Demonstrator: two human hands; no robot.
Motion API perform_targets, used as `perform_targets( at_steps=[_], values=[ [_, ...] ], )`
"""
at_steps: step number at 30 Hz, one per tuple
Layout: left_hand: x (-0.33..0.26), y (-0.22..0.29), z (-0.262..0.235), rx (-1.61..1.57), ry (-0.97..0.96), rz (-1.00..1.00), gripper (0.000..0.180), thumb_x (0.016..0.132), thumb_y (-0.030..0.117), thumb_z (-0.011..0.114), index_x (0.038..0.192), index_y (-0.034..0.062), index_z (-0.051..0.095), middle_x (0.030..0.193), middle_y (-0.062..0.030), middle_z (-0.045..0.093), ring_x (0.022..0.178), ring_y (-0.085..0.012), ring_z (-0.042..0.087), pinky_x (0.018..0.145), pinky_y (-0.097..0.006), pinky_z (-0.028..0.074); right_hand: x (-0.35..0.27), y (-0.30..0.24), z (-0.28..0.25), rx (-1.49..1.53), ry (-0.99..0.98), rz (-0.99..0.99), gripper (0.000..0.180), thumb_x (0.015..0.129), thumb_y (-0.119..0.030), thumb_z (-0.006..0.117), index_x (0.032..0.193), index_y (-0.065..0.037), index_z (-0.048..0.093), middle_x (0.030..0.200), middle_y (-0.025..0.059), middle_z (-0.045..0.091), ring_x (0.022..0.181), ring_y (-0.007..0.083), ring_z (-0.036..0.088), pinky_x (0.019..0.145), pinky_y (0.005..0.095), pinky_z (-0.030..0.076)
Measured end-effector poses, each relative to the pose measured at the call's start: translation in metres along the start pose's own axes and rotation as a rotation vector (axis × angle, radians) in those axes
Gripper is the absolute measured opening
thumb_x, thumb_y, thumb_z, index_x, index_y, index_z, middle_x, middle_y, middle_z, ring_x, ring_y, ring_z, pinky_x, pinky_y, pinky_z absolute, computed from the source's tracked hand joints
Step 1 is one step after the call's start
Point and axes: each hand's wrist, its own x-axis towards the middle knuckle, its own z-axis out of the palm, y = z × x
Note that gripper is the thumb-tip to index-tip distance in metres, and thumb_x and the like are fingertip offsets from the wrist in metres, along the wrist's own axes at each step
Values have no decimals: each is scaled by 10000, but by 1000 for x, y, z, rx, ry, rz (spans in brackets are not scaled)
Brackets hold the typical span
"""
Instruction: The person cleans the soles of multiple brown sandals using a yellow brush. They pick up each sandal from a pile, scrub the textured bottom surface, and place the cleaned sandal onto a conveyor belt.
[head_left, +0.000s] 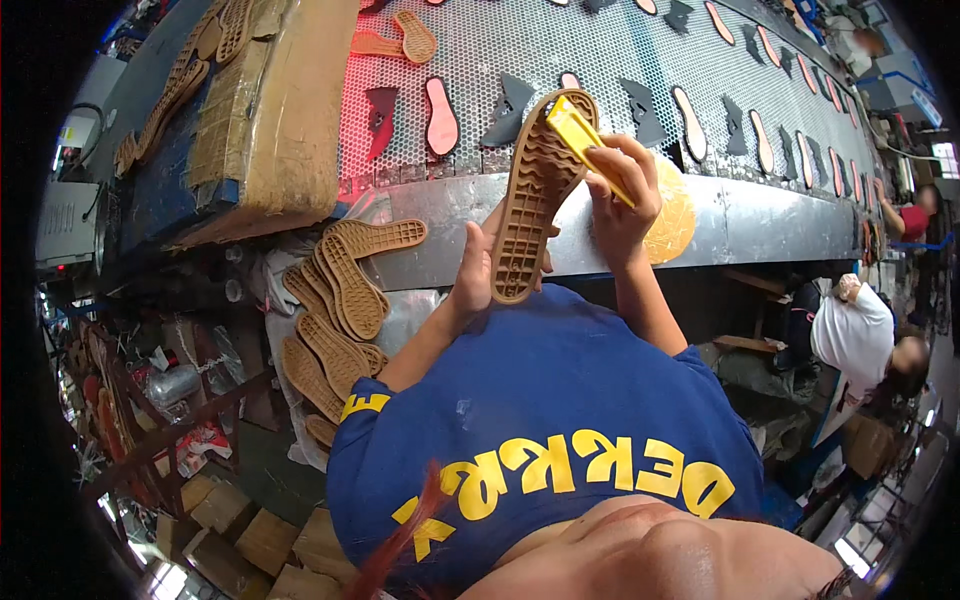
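My left hand point(474, 270) grips a tan rubber shoe sole point(532, 190) by its lower end, tread side facing me and tilted up over the conveyor edge. My right hand point(622, 190) holds a flat yellow scraper-like tool point(575, 135) against the upper part of that sole. Both forearms rise from my blue shirt with yellow lettering at the bottom of the view.
A perforated conveyor belt point(560, 50) carries several pink insoles and dark pieces. A pile of tan soles point(345, 290) lies at my left beside cardboard sheets point(285, 110). Another person in white point(855, 335) stands at the right. Cardboard boxes point(250, 540) sit lower left.
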Motion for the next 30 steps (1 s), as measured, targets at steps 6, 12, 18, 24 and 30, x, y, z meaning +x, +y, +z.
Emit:
perform_targets(
  at_steps=[6, 12, 18, 24, 30],
  values=[
    [3, -1, 0, -71, 20, -1, 892, 888, 756, 159, 1460, 78, 253, 1171, -183, 576, 834, -199, 648, 594, -308, 571, -1, -1, -11, 110, -216, -65, 330, 819, -280, 736, 1013, -24, 660, 1114, 147, 616, 991, 261, 634, 831, 348, 517],
    [6, 4, 7, -129, 127, -46, 859, 904, 736, 143, 1401, 62, 337, 1087, -180, 606, 762, -231, 652, 537, -320, 572, -5, -6, -22, 138, -384, -113, 336, 752, -232, 770, 1008, -49, 655, 1094, 142, 614, 997, 280, 633, 830, 356, 528],
    [10, 0, -1, -355, 87, -41, 765, 940, 681, 141, 1394, 100, 346, 1104, -179, 607, 835, -259, 663, 573, -373, 592, -16, -22, -26, 203, -528, -109, 354, 726, -181, 783, 1015, -58, 621, 1060, 122, 595, 977, 298, 629, 803, 377, 535],
    [19, 2, 8, -480, 337, -40, 721, 976, 618, 137, 1334, 53, 406, 1131, -193, 606, 997, -284, 632, 775, -412, 568, -24, -26, -31, 250, -629, -128, 361, 769, -280, 747, 1023, -57, 620, 1081, 136, 587, 980, 319, 628, 817, 387, 536],
    [21, -5, -11, -348, 261, -40, 799, 962, 625, 86, 1383, 2, 355, 1188, -272, 569, 1063, -350, 610, 916, -462, 516, -22, -31, -38, 321, -722, -77, 361, 742, -219, 780, 1013, -54, 607, 1089, 106, 568, 955, 324, 629, 805, 387, 537]
  ],
)
